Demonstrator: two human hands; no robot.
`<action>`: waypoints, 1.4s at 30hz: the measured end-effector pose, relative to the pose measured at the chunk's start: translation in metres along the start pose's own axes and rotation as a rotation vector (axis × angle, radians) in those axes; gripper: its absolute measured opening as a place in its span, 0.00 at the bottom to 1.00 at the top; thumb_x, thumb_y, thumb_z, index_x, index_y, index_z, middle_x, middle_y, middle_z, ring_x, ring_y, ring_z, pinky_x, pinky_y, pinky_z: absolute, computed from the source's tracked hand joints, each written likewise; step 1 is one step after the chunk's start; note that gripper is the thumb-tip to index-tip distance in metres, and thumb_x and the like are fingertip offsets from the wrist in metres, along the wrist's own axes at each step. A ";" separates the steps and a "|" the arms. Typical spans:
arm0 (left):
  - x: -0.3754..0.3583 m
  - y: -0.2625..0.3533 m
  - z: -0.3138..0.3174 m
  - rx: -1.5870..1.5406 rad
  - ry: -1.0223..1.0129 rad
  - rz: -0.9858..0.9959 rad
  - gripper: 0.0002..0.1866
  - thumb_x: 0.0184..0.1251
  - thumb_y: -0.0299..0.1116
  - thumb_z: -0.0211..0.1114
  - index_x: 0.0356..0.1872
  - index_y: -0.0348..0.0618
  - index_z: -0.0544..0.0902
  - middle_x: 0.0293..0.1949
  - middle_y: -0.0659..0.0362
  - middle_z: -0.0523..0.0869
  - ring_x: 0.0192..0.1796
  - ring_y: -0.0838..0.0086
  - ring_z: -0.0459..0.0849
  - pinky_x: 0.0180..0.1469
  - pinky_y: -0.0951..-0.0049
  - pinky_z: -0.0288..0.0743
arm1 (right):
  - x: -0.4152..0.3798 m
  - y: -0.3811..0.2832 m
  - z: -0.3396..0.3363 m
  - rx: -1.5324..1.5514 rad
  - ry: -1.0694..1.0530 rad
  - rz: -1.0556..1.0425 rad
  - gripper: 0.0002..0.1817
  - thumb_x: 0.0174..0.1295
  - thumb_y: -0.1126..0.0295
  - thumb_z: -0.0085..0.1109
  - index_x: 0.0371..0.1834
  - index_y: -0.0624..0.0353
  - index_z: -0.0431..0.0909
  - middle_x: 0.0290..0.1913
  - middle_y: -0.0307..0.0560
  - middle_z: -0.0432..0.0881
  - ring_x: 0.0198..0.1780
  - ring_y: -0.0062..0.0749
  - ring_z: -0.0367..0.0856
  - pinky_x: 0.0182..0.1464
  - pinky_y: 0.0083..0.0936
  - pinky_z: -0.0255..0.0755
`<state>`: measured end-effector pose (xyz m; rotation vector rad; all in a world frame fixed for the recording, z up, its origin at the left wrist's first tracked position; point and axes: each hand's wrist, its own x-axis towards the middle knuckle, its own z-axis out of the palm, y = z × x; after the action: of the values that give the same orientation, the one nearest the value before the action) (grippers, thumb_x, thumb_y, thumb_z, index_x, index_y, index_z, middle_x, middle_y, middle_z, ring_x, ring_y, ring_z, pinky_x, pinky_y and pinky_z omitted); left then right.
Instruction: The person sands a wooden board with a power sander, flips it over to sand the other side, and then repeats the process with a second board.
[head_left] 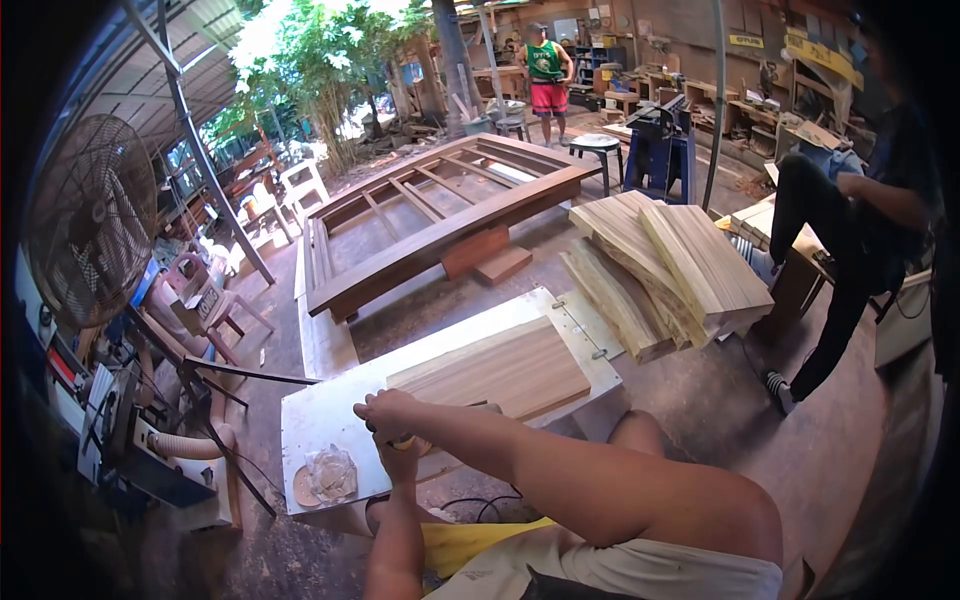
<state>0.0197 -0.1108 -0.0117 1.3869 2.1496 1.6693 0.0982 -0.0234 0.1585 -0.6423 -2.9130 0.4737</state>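
Note:
My right hand (388,411) reaches across from the right, its fingers curled at the near left edge of a flat wooden board (500,372). Just below it is my left hand (398,456), coming up from the bottom and closed close against the right. Between them shows a bit of a tool with dark and yellowish parts (412,443), mostly hidden by my hands and forearm. The board lies on a white-topped workbench (345,410). Left of my hands, a crumpled clear plastic bag (333,472) lies beside a round tan disc (304,489), like sandpaper.
Thick wooden slabs (690,262) are stacked beyond the bench's right end. A large wooden frame (430,215) lies behind the bench. A big fan (95,220) and a ribbed hose (190,443) are at left. One person (546,75) stands far back; another (840,260) is at right.

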 end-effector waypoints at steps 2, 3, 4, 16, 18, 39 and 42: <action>-0.002 -0.001 0.000 -0.012 0.037 0.019 0.46 0.45 0.38 0.86 0.66 0.42 0.70 0.60 0.45 0.81 0.63 0.51 0.82 0.65 0.54 0.75 | -0.001 -0.004 0.002 -0.016 -0.020 -0.004 0.32 0.51 0.55 0.74 0.58 0.55 0.76 0.53 0.58 0.82 0.54 0.56 0.84 0.54 0.47 0.81; -0.002 -0.001 0.000 -0.027 0.027 0.026 0.45 0.45 0.37 0.86 0.66 0.42 0.70 0.60 0.46 0.81 0.63 0.52 0.82 0.65 0.54 0.75 | -0.003 -0.006 0.001 -0.015 -0.026 -0.005 0.32 0.51 0.55 0.74 0.58 0.55 0.76 0.53 0.58 0.82 0.54 0.56 0.84 0.54 0.47 0.81; -0.004 -0.002 -0.001 -0.040 0.015 0.031 0.45 0.45 0.37 0.86 0.65 0.42 0.70 0.59 0.46 0.81 0.63 0.52 0.82 0.64 0.54 0.76 | -0.005 -0.005 -0.001 -0.011 -0.022 0.005 0.32 0.52 0.56 0.73 0.61 0.54 0.76 0.53 0.57 0.82 0.55 0.56 0.84 0.55 0.47 0.80; -0.015 -0.012 -0.006 -0.093 0.048 0.144 0.41 0.45 0.37 0.86 0.61 0.44 0.72 0.57 0.46 0.82 0.59 0.50 0.84 0.61 0.54 0.77 | -0.019 -0.016 -0.002 0.003 -0.018 0.012 0.30 0.53 0.57 0.71 0.61 0.52 0.77 0.54 0.57 0.83 0.56 0.56 0.84 0.56 0.47 0.80; -0.016 -0.012 -0.006 -0.088 0.048 0.122 0.42 0.44 0.37 0.86 0.61 0.44 0.72 0.57 0.46 0.82 0.60 0.50 0.84 0.61 0.54 0.77 | -0.017 -0.016 0.003 -0.006 -0.002 0.003 0.30 0.53 0.57 0.72 0.61 0.51 0.77 0.54 0.57 0.83 0.55 0.55 0.84 0.56 0.47 0.80; -0.015 0.000 -0.012 -0.134 -0.008 0.035 0.45 0.46 0.39 0.86 0.65 0.42 0.70 0.61 0.45 0.81 0.63 0.51 0.82 0.64 0.54 0.75 | -0.012 -0.012 0.008 0.024 0.019 0.002 0.29 0.52 0.53 0.74 0.56 0.50 0.79 0.51 0.54 0.83 0.52 0.53 0.85 0.53 0.47 0.80; -0.014 0.004 -0.013 -0.134 -0.015 -0.006 0.44 0.46 0.38 0.86 0.65 0.42 0.69 0.60 0.44 0.81 0.63 0.50 0.82 0.64 0.54 0.75 | -0.010 -0.010 0.007 0.056 0.011 0.021 0.28 0.51 0.53 0.74 0.55 0.50 0.79 0.51 0.54 0.83 0.52 0.53 0.85 0.54 0.47 0.79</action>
<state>0.0227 -0.1298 -0.0094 1.3508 1.9908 1.7592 0.1023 -0.0383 0.1544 -0.6667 -2.8736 0.5508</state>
